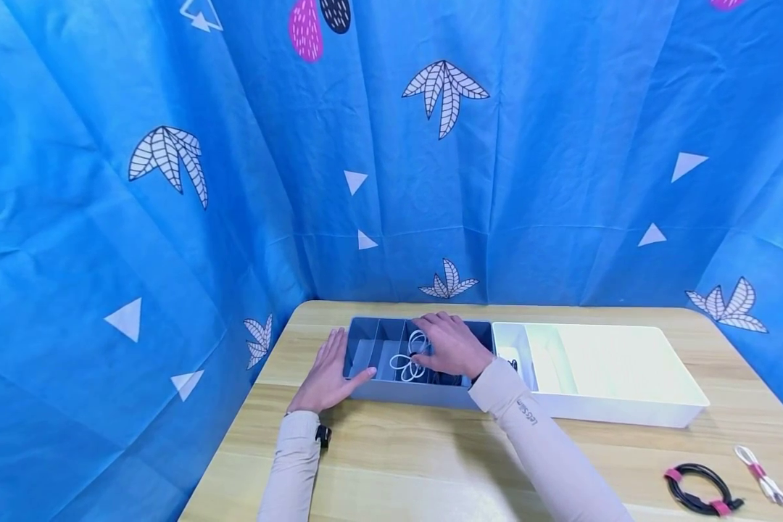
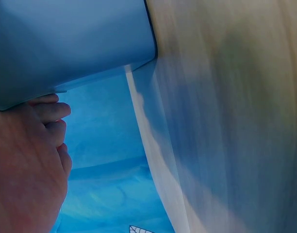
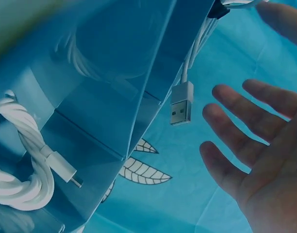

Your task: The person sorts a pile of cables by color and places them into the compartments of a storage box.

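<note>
A dark grey divided box [image 1: 398, 391] stands on the table. My left hand [image 1: 322, 377] rests against its left end, fingers along the end wall and thumb over the front rim. In the left wrist view the fingers [image 2: 54, 111] lie against the box wall. Over the box is my right hand [image 1: 453, 344], its fingers spread and extended. Below its thumb, a looped white USB cable [image 1: 407, 366] with a black tie sits in a compartment. The cable's USB plug [image 3: 181, 104] shows apart from the spread fingers; the thumb tip is right at the loop.
Another coiled white cable [image 3: 29, 170] shows in the right wrist view. A dark cable [image 1: 446, 378] lies in the grey box under my right hand. A white divided box [image 1: 620, 409] adjoins on the right. A black coiled cable [image 1: 701, 489] and a white cable [image 1: 760, 475] lie front right.
</note>
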The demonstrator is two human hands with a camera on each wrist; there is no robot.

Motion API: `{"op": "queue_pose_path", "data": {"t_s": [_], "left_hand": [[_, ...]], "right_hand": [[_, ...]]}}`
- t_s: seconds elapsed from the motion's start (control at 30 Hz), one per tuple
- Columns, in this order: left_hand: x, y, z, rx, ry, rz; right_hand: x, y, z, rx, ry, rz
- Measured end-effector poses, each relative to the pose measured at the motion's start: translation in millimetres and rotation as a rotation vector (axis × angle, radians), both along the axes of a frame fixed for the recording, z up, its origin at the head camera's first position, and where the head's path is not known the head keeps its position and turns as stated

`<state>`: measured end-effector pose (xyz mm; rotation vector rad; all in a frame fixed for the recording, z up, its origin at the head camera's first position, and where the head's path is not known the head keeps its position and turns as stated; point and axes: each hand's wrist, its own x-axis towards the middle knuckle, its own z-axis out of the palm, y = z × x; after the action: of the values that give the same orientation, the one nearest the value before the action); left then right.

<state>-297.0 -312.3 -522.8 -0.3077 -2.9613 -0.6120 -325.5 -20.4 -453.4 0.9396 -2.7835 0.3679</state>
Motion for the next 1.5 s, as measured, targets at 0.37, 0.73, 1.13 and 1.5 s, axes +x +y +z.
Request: {"op": "queue_pose_path", "data": {"t_s": [0.37,0.73,1.13,1.5], "left_hand": [[-1.8,1.4,-1.7,-0.011,-0.007,0.003],[-1.6,2.7,-3.6,0.001,-0.01,-0.002],[-2.0,2.1,-4.3,0.001,0.0,-0.01],[-2.6,-1.4,-2.4,-0.004,-0.001,-0.015]], "right_hand": [[7.2,2,0.3,0.066,-0.139,0.003],[5.0,5,-1.8,0.07,-0.091,-0.019],[9.3,19,2.2,0.036,-0.083,-0.006],[24.8,51,14.4,-0.034,-0.012,-0.023]]}}
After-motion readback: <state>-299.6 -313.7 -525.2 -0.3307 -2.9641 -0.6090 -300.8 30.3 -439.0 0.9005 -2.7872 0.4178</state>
